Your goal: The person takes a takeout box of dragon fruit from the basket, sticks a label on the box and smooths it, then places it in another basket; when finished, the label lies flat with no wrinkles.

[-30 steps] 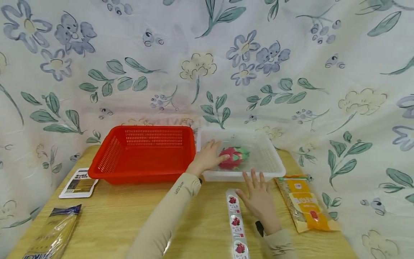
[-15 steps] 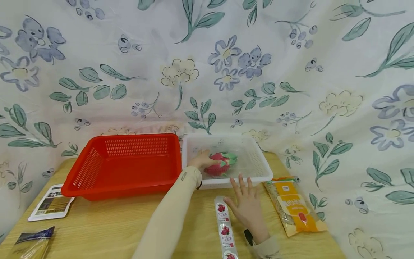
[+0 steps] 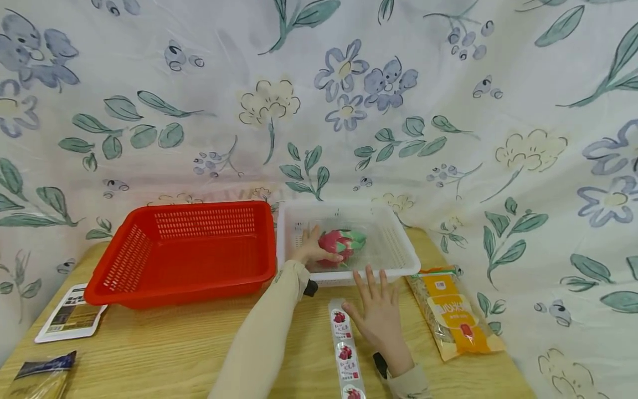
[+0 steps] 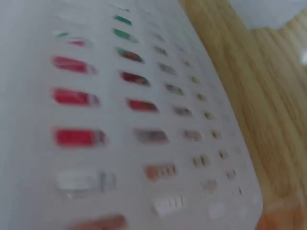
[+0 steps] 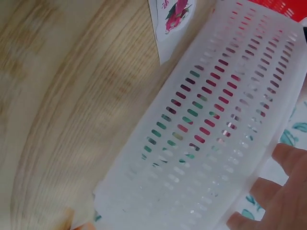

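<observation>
A pink and green dragon fruit [image 3: 343,245] lies inside a white slotted basket [image 3: 399,265] at the back of the wooden table [image 3: 174,349]. My left hand [image 3: 313,248] reaches into the basket and grips the fruit from its left side, thumb under it. My right hand [image 3: 380,315] rests flat on the table just in front of the basket, fingers straight and spread, holding nothing. A strip of dragon fruit stickers [image 3: 344,348] lies beside it on its left. In the right wrist view, the basket wall [image 5: 216,120] fills the frame, with the fingertips [image 5: 288,158] at the lower right.
A red slotted basket [image 3: 149,260] stands touching the white one on its left. An orange noodle packet [image 3: 456,316] lies at the right table edge. A printed card [image 3: 70,317] and a dark-topped packet [image 3: 40,377] lie at the left. A flowered cloth [image 3: 319,100] hangs behind.
My left hand has gone from touching the dragon fruit to closing round it in the white basket. The right hand stays flat on the table. The head view has shifted a little.
</observation>
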Motion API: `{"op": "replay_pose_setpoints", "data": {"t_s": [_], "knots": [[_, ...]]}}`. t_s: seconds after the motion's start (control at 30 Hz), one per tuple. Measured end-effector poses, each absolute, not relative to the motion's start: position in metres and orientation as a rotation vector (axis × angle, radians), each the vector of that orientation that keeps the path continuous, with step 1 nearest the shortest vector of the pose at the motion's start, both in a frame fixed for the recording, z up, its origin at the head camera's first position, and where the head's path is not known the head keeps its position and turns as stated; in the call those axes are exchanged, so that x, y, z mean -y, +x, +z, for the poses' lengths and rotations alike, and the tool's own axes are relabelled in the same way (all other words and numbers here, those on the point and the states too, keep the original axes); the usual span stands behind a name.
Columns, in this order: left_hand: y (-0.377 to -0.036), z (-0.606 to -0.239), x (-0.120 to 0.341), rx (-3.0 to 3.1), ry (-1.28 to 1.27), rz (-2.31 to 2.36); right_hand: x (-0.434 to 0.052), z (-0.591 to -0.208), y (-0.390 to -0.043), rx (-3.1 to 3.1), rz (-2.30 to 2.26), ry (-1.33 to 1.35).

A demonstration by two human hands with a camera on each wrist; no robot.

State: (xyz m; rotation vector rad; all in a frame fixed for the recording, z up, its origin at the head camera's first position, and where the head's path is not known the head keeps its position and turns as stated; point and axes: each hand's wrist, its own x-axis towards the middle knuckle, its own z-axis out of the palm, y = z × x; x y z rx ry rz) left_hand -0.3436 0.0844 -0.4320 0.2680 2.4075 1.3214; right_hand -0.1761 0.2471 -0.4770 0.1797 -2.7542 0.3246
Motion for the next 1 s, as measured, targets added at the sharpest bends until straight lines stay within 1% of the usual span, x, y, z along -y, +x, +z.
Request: {"op": "replay_pose_setpoints", "data": {"t_s": [0.27,0.43,1.0], "knots": [[-0.338,-0.442,-0.082,-2.467,0.327,1.349,-0.245,-0.477,-0.176,2.755,0.324,0.162],[-0.339,-0.446,-0.081,-2.472,0.320,1.389,-0.244,-0.479,-0.177,2.756,0.345,0.154],[-0.341,-0.429,-0.078,-2.400,0.199,1.415,-0.242,-0.481,-0.179,2.747,0.376,0.152]]}}
